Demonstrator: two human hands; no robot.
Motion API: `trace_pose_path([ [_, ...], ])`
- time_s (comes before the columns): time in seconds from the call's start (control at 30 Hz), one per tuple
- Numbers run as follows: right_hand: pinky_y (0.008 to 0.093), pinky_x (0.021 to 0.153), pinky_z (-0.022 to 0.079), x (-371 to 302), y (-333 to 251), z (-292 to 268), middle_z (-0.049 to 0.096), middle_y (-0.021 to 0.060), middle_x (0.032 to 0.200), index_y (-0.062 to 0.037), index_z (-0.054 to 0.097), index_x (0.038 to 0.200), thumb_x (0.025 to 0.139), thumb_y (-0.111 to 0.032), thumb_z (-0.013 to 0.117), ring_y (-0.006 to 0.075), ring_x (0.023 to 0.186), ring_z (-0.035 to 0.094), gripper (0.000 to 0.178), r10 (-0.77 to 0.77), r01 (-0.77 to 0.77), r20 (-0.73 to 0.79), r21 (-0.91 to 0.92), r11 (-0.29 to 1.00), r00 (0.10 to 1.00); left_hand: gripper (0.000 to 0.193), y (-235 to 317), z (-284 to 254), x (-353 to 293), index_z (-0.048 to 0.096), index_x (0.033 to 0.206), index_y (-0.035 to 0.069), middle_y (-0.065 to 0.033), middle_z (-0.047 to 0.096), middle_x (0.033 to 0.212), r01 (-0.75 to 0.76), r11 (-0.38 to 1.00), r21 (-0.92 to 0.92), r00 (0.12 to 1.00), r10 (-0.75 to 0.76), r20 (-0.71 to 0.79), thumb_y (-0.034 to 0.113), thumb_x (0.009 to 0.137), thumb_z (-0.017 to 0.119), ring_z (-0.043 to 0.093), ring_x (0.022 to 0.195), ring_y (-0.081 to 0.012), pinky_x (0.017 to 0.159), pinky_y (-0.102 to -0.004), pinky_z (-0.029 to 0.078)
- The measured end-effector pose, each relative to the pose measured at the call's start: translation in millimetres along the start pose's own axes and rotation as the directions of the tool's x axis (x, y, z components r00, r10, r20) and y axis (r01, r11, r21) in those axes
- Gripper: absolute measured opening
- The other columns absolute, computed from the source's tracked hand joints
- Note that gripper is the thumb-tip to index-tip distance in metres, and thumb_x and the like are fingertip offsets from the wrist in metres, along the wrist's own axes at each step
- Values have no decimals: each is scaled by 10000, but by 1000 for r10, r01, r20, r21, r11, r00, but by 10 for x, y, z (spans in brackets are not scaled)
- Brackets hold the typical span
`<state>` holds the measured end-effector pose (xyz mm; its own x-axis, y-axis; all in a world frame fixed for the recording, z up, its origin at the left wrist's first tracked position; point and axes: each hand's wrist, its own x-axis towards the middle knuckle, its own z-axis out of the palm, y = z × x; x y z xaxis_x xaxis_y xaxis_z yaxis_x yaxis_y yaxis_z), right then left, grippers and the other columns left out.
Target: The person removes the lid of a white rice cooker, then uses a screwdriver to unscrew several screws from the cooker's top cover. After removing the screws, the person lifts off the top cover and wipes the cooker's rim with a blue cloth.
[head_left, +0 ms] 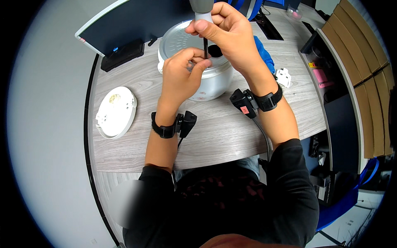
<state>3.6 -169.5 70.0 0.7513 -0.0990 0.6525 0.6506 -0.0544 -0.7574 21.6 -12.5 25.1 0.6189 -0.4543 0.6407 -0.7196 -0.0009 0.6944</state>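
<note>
My right hand (pixel 229 31) is closed around an upright screwdriver (pixel 202 6) with a grey handle, partly cut off by the top edge. Its dark shaft points down at the opened lid (pixel 175 41) of a white rice cooker (pixel 215 84). Thumb and forefinger of my left hand (pixel 182 74) pinch around the lower end of the shaft. Those fingers hide the tip and whatever it touches. Beside the shaft, a round dark hole (pixel 215 51) shows in the lid. A white round cover (pixel 118 111) lies apart on the table to the left.
At the back left stands a monitor (pixel 136 25) with a black box (pixel 123 56) before it. Right of the cooker are blue crumpled material (pixel 264 53) and a small white plastic part (pixel 283 77). A shelf unit (pixel 345 111) and cardboard boxes (pixel 359 53) border the table's right side.
</note>
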Motion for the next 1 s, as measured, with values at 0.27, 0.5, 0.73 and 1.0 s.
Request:
trace_pose_path([
  [0.27, 196, 632, 508, -2, -86, 51, 711, 37, 838, 4, 707, 1077, 831, -247, 873, 71, 770, 650, 388, -75, 91, -112, 151, 984, 991, 100, 88, -17, 5, 735, 1007, 46, -59, 736, 809, 24, 996, -90, 1000, -25, -3, 65, 932, 670, 691, 753, -155, 666, -274, 531],
  [0.5, 179, 633, 466, 13, -107, 54, 670, 11, 929, -13, 552, 1155, 948, -37, 721, 27, 753, 583, 268, 75, -31, -79, 448, 893, 994, 121, -4, -23, 11, 740, 1019, 44, -63, 759, 831, -49, 998, 30, 998, 48, 27, 53, 951, 641, 703, 760, -154, 667, -277, 540],
  [0.73, 197, 716, 500, 16, -143, 58, 678, 6, 942, -3, 618, 1158, 898, -12, 767, 36, 819, 606, 300, 77, -76, 0, 85, 993, 997, 38, 30, -10, 11, 724, 930, 35, -57, 740, 788, -14, 999, 35, 1000, 15, -24, 31, 898, 703, 686, 679, -141, 640, -275, 530],
  [1.0, 240, 813, 546, 35, -152, -79, 715, 62, 1054, 19, 574, 1286, 977, -20, 662, 105, 889, 667, 324, 62, -82, 66, 365, 927, 996, 198, 79, -123, 20, 709, 1034, 37, -50, 704, 855, 9, 1000, 14, 994, -11, 112, 16, 841, 743, 666, 816, -162, 743, -294, 528],
])
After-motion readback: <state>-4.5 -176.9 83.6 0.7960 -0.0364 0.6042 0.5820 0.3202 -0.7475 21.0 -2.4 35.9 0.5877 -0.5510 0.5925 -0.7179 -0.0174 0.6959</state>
